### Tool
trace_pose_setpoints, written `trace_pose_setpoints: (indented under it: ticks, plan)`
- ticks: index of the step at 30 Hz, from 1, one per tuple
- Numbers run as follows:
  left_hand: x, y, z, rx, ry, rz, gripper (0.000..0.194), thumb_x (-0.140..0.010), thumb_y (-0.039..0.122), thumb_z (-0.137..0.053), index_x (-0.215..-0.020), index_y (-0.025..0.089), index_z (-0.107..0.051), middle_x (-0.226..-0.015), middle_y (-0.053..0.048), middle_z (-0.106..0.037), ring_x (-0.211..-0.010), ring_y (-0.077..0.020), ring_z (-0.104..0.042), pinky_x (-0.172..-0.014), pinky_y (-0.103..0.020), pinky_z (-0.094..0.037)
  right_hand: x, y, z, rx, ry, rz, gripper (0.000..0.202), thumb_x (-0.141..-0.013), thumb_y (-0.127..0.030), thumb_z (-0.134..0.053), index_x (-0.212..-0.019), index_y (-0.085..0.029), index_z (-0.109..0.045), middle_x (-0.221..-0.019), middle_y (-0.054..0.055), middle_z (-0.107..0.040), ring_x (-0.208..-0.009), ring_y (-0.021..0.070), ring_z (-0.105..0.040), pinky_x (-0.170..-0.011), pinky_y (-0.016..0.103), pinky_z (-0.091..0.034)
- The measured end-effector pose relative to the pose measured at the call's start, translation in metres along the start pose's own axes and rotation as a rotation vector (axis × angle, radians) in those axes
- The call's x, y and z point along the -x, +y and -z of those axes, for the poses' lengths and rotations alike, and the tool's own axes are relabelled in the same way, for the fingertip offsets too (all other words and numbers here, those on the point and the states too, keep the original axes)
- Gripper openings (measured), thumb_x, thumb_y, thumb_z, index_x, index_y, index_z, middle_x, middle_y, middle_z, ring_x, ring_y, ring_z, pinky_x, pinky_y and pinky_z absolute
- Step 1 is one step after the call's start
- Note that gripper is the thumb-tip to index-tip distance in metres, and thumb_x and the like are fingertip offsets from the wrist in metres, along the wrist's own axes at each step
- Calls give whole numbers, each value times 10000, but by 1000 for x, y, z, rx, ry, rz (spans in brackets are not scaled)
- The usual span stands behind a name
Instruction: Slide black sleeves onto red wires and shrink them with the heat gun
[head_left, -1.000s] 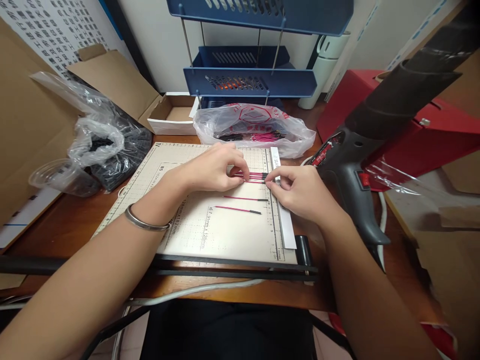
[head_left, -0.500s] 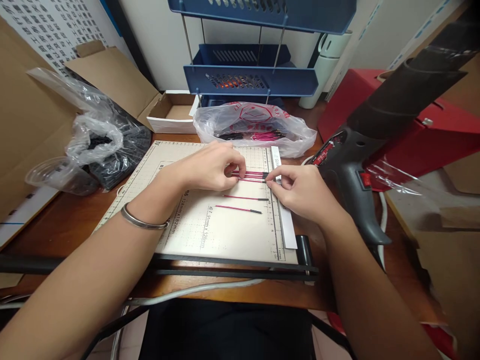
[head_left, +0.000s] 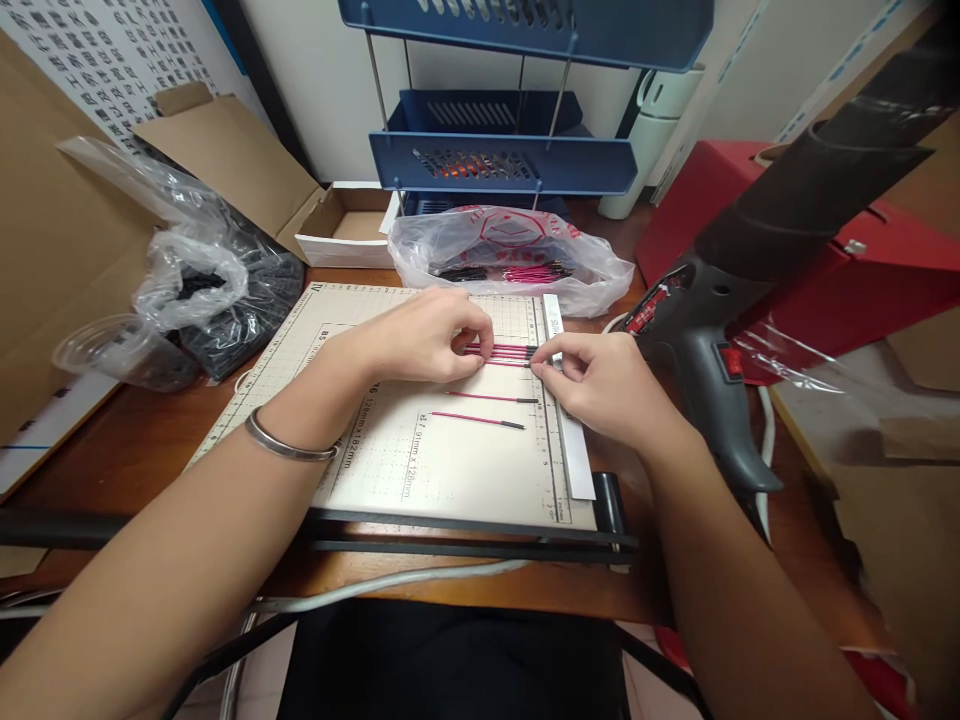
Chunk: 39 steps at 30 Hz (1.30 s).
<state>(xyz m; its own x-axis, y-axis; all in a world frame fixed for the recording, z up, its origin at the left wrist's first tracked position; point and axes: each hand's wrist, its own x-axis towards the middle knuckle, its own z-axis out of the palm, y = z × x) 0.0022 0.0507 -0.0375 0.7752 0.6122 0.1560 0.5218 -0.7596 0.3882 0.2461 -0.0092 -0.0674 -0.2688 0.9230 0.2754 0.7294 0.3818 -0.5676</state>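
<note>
Several thin red wires [head_left: 511,350] with black sleeved ends lie side by side on a cream paper-cutter board [head_left: 465,470] printed with a grid and rulers. My left hand [head_left: 442,335] is closed in a pinch on the nearest wire of this row, near its left part; the fingers hide the wires' left ends. At the other end of that wire, the thumb and forefinger of my right hand [head_left: 592,375] pinch its black tip beside the board's white edge strip [head_left: 574,450]. Two single red wires [head_left: 480,420] rest apart, closer to me.
Behind the board sits a clear plastic bag [head_left: 600,270] holding red and black wires. A grey heat gun [head_left: 720,300] stands close to my right arm, before a red box [head_left: 810,240]. At left are a bag of black pieces [head_left: 240,310] and an open carton [head_left: 352,225].
My left fingertips have shifted slightly to the right along the wire. My right hand has barely moved, still at the black tip. The other wires lie as before.
</note>
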Motion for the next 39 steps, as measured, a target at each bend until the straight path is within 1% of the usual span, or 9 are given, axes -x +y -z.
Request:
trace_pose_setpoints:
  ticks: [5, 11, 14, 17, 23, 27, 32, 36, 39]
  plan:
    - [0, 1, 2, -11, -17, 13, 157, -807, 191, -667, -862, 182, -814, -701, -19, -642, -728, -167, -545, -728, -305, -378, -1, 0, 0, 6, -4, -20, 159, -845, -205, -667, -844, -193, -825, -508, -59, -402, -514, 109, -363, -610, 300, -291]
    - [5, 1, 13, 1, -51, 82, 186, -820, 258, -691, -921, 194, -835, -730, -13, -622, -707, -151, -551, -708, -284, -396, -1, 0, 0, 10, -9, -21, 156, -840, -207, -670, -836, -196, -826, -515, -56, -411, -519, 110, -372, -618, 301, -297]
    - [6, 0, 14, -1, -76, 114, 199, -809, 236, -688, -930, 197, -841, -715, -8, -614, -684, -143, -550, -681, -272, -396, -1, -1, 0, 15, -6, -30, 150, -832, -201, -676, -833, -197, -826, -510, -56, -413, -519, 110, -367, -621, 303, -297]
    - [5, 0, 12, 4, -90, 102, 220, -797, 196, -668, -927, 193, -845, -691, -4, -600, -653, -134, -538, -653, -262, -393, -1, -1, -1, 8, -1, -15, 158, -837, -199, -666, -823, -198, -823, -513, -57, -406, -518, 110, -373, -619, 301, -299]
    - [4, -2, 9, 2, -57, 67, 226, -808, 181, -655, -924, 189, -849, -677, -4, -592, -635, -128, -527, -638, -258, -384, -1, -1, 0, 19, -4, -35, 150, -828, -194, -680, -841, -200, -828, -510, -55, -428, -520, 112, -377, -626, 306, -299]
    - [5, -3, 8, -14, -43, 58, 238, -798, 155, -655, -932, 197, -846, -690, -4, -594, -645, -131, -521, -652, -269, -379, -1, -1, -1, 15, -14, -51, 147, -834, -200, -681, -842, -201, -828, -507, -56, -414, -522, 114, -369, -625, 308, -296]
    - [4, -4, 6, -30, 26, 15, 128, -824, 194, -686, -868, 195, -807, -672, 1, -568, -695, -150, -519, -695, -279, -378, -1, -1, -1, 11, 6, -50, 151, -836, -207, -675, -841, -206, -826, -510, -56, -413, -526, 117, -382, -623, 306, -298]
    - [4, -4, 5, -33, 28, 3, 90, -822, 186, -679, -845, 182, -766, -680, 1, -571, -709, -154, -516, -700, -281, -374, -1, -1, -1, 14, 3, -55, 145, -836, -210, -676, -833, -210, -821, -514, -56, -426, -527, 117, -388, -624, 305, -301]
    - [4, -4, 5, -22, 29, -1, 80, -833, 218, -681, -828, 185, -754, -672, 0, -571, -708, -158, -512, -706, -287, -375, -1, -1, -1, 13, 7, -47, 140, -837, -212, -677, -830, -207, -817, -515, -56, -428, -525, 116, -387, -618, 301, -298]
